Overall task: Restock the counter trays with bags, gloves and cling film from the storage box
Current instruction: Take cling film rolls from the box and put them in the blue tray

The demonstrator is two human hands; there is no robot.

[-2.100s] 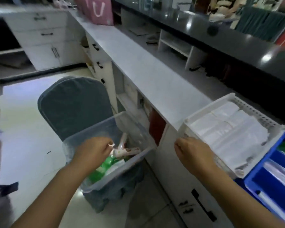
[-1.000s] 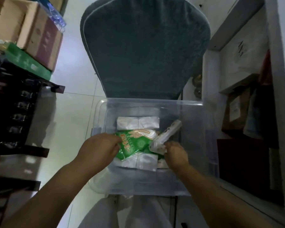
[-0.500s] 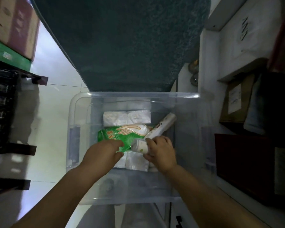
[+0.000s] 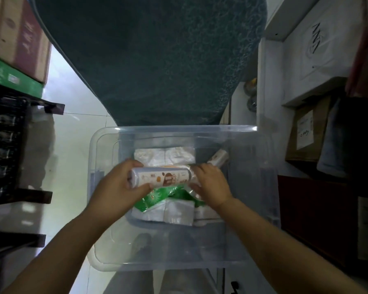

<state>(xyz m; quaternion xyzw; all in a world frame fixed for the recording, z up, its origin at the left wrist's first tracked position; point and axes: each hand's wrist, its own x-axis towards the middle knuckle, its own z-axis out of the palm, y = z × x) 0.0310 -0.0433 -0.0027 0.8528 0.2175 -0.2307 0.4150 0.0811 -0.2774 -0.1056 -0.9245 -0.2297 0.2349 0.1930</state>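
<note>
White cling film roll (image 4: 162,177) between left hand (image 4: 117,187) and right hand (image 4: 210,185)

Clear glossy plastic storage box (image 4: 106,240)

Now lifted clear of the pile: cling film roll (image 4: 162,177), half a second ago lying slantwise on the green glove packet (image 4: 157,196) with only the right hand (image 4: 210,185) on its near end. Turned from that slant to lie level across the storage box (image 4: 106,187). Gripped at both ends, left hand (image 4: 117,187) moved off the glove packet onto the roll's left end, right hand at the other end. Glove packet more crumpled, mostly hidden under roll and hands. Uncovered at the far right of the box: a second roll (image 4: 218,159), tilted against the wall. Two seconds ago, right hand over at the white tray on the surface.
</note>
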